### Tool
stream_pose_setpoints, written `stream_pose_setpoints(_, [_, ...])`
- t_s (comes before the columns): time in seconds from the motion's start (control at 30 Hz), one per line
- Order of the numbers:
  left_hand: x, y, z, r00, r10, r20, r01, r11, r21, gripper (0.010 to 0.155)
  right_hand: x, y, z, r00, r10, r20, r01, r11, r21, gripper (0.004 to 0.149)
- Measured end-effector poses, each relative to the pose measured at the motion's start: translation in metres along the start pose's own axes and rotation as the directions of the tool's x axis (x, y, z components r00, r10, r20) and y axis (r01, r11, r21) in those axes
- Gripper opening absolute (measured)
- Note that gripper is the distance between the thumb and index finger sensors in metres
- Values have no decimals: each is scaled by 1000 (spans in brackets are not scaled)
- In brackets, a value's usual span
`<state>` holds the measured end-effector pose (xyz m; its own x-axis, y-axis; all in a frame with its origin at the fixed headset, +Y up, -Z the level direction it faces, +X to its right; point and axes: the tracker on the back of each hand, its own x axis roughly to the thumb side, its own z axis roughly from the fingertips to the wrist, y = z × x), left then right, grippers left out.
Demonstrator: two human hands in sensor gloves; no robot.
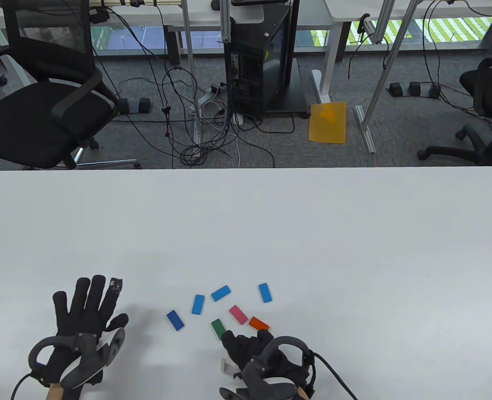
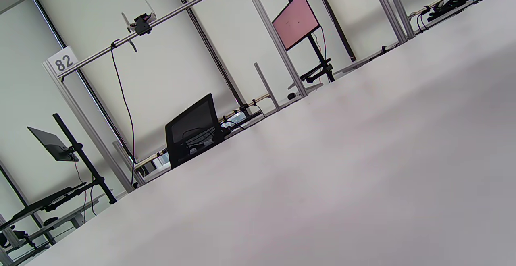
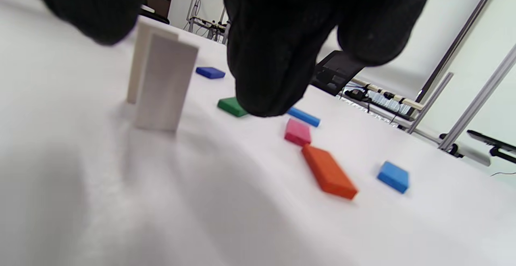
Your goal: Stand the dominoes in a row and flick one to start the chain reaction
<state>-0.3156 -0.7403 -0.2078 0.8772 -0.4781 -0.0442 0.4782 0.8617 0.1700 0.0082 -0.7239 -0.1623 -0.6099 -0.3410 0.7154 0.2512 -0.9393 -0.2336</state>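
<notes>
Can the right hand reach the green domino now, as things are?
Probably yes. The right hand is just beside the green domino, which lies flat with nothing between them.

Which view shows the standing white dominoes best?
The right wrist view: two white dominoes stand upright, one behind the other, close up below the right hand's fingers. The table view shows only a small white sliver beside the right hand. The left wrist view shows bare table only.
</notes>
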Motion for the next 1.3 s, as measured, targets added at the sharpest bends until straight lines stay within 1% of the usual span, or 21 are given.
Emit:
stream_pose_setpoints(0.07, [0,0,0,1000,2,-3,-2,1000,-3,75,-11,-10,8,999,-13,-42,10,998,-68,96])
stream_pose_setpoints(0.13, [0,0,0,1000,2,-5,-2,1000,-7,75,-27,-19,16,992,-48,-119,31,990,-137,95])
stream_pose_setpoints(0.2, [0,0,0,1000,-1,-5,1,1000,-9,75,-40,-22,20,977,-50,-205,14,985,-174,93])
stream_pose_setpoints(0.27, [-1,0,0,1000,-1,-7,1,1000,-9,75,-50,-20,20,962,-33,-273,-15,985,-171,90])
stream_pose_setpoints(0.33, [-1,0,0,1000,0,-7,0,1000,-8,75,-57,-12,15,949,-18,-316,-14,995,-98,88])
stream_pose_setpoints(0.43, [-2,-1,-1,1000,1,-6,-1,1000,-7,75,-60,9,-3,959,-14,-283,21,1000,21,82])
stream_pose_setpoints(0.53, [-2,0,-1,1000,-2,-7,2,1000,-9,75,-60,30,-19,966,-63,-250,91,991,101,78])
stream_pose_setpoints(0.57, [-2,0,-1,1000,-2,-7,2,1000,-9,74,-60,37,-24,964,-70,-257,106,986,127,79])
stream_pose_setpoints(0.67, [-2,0,-1,1000,-2,-8,2,1000,-10,74,-58,49,-34,968,-21,-248,66,982,175,81])
stream_pose_setpoints(0.8, [-2,0,-1,1000,-8,-9,8,1000,-10,74,-56,56,-41,969,76,-236,-25,977,212,81])
stream_pose_setpoints(0.9, [-2,-1,-1,1000,-11,-7,11,1000,-14,74,-53,63,-47,973,68,-222,-21,978,205,81])
stream_pose_setpoints(1.03, [-2,0,-1,1000,-22,-7,22,999,-29,74,-50,66,-50,971,80,-225,-45,986,159,71])
stream_pose_setpoints(1.1, [-2,0,-1,1000,-21,-10,21,999,-25,74,-48,67,-50,968,121,-218,-85,982,170,69])
stream_pose_setpoints(1.3, [-3,0,-2,1000,-15,-11,15,1000,-22,74,-51,69,-50,971,134,-200,-92,975,203,71])
